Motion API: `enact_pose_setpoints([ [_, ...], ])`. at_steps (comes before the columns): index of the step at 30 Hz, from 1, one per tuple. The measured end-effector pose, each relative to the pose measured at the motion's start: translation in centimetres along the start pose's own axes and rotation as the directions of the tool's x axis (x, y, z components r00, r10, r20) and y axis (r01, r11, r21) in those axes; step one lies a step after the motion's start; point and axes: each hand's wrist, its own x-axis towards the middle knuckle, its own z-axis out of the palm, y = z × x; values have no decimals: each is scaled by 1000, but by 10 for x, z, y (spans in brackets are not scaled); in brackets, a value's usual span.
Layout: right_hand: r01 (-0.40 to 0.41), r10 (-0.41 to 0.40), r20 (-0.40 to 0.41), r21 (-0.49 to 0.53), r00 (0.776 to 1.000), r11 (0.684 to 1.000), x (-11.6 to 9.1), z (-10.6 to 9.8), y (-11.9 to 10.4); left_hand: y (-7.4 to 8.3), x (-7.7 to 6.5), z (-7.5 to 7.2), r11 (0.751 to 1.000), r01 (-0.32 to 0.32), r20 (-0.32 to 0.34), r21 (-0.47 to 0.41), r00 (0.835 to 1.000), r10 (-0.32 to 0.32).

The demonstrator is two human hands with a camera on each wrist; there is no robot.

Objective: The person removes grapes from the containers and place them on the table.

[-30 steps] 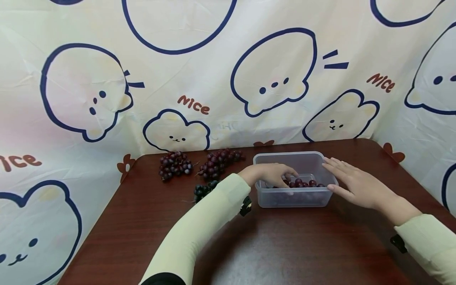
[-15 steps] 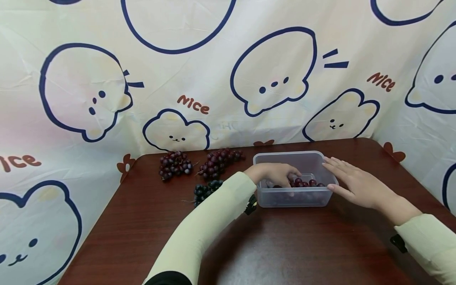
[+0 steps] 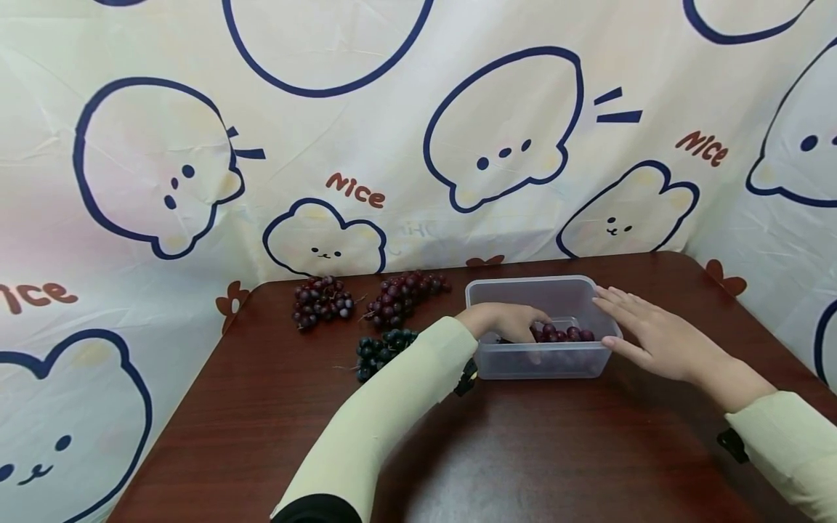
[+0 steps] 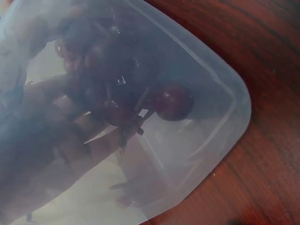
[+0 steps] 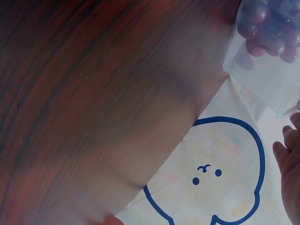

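Note:
A translucent plastic box (image 3: pixel 539 363) stands on the table, with a bunch of red grapes (image 3: pixel 566 335) inside along its near wall. My left hand (image 3: pixel 513 320) reaches over the left rim and grips the grapes, fingers bent down; the fingertips are partly hidden by the near wall and the fruit. Through the cloudy wall, the left wrist view shows the hand against the grapes (image 4: pixel 173 102) and their stems. My right hand (image 3: pixel 660 338) rests against the box's right rim, fingers straight. In the right wrist view, some right-hand fingers (image 5: pixel 290 150) show beside the box.
Left of the box lie two bunches of dark red grapes, one at the far left (image 3: pixel 320 303) and one beside it (image 3: pixel 399 299). A blackish bunch of grapes (image 3: pixel 375 354) lies nearer, partly behind the left sleeve. A printed cloth (image 3: pixel 405 145) hangs behind the table (image 3: pixel 556 450).
My left hand has shifted slightly to the right inside the box, uncovering more of the blackish bunch behind the sleeve. The right hand has stayed at the rim.

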Motion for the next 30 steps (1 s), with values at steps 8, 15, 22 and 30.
enact_pose_setpoints([
  [8, -1, 1, -5, -3, 1000, 1000, 0, 0, 0, 0, 3, -2, 1000, 21, 65, 1, 998, -22],
  [15, 2, -2, -9, -5, 1000, 1000, 0, 0, 0, 0, 6, -2, 999, 8, 76, 34, 997, -11],
  [22, 9, -9, -16, 0, 1000, 1000, -1, 1, 1, -2, 7, 1, 997, -41, 28, 67, 999, 39],
  [30, 6, -6, -14, 6, 1000, 1000, -1, 0, -1, -3, 6, 1, 995, -76, -13, 63, 997, 77],
])
